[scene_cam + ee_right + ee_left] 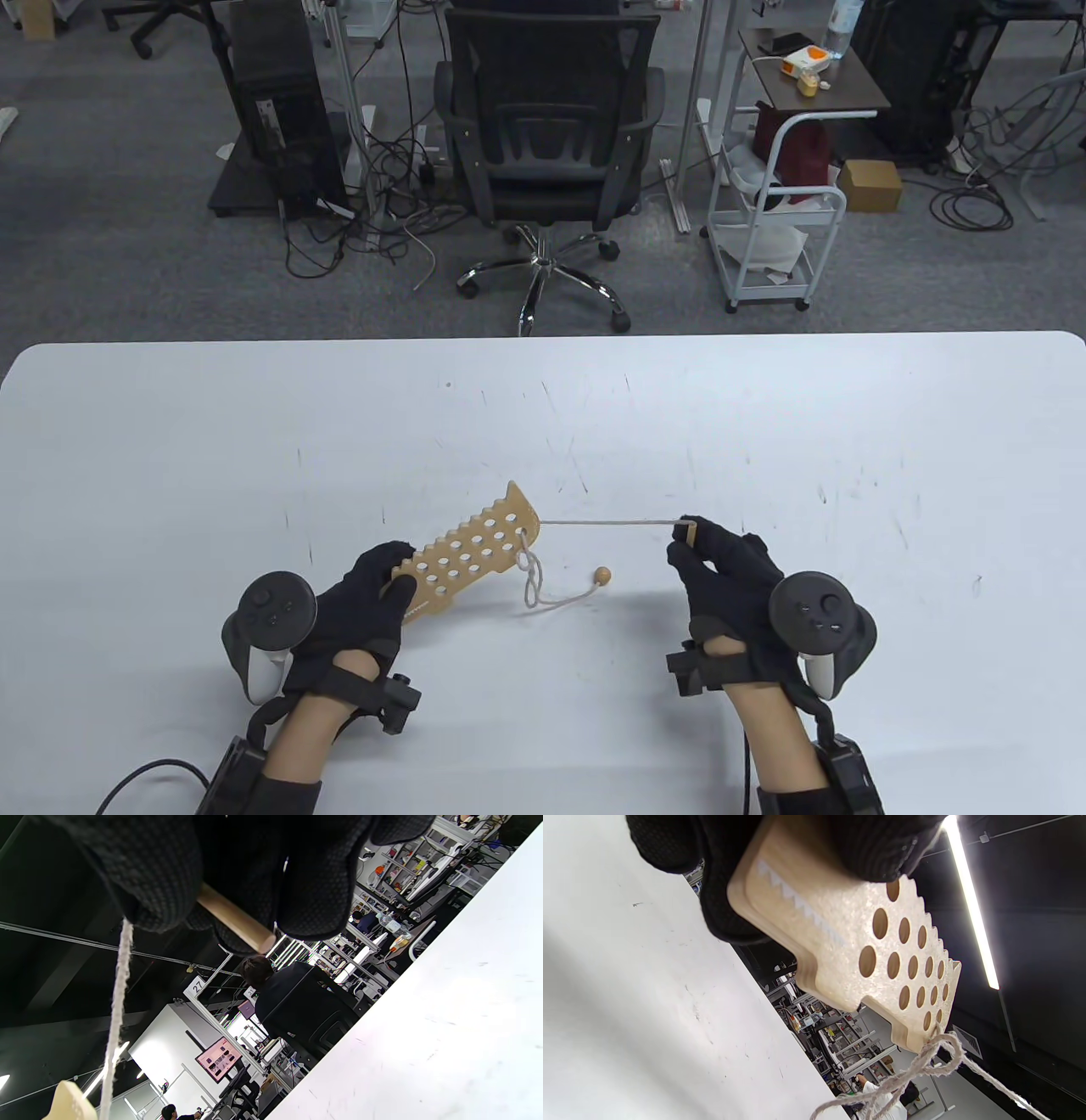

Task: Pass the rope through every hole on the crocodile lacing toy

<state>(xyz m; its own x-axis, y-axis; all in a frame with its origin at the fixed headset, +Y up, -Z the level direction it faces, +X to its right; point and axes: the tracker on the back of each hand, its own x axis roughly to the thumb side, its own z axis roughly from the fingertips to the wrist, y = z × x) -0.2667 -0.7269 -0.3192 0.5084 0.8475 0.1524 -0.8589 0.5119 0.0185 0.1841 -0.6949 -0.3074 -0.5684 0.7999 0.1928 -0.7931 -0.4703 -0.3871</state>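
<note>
— Wooden crocodile board [477, 553], full of round holes, lifted above the white table [764, 424]; the left hand [361, 607] grips its near end.
— And the rope [611, 523]?
— Pulled taut from a hole at the board's far end to the right hand [721, 577], which pinches the wooden needle [235, 918]. Loose loops hang there, ending in a bead [602, 576] on the table.
— Any writing?
— A sign reading "27" [197, 986] in the right wrist view.

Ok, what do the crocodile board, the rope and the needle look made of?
Crocodile board: pale unpainted wood, probably plywood; its edge shows layers. Rope: off-white twisted fibre, cotton-like, fuzzy strands. Needle: smooth light wooden dowel, likely unvarnished, pinched in the right hand.
</note>
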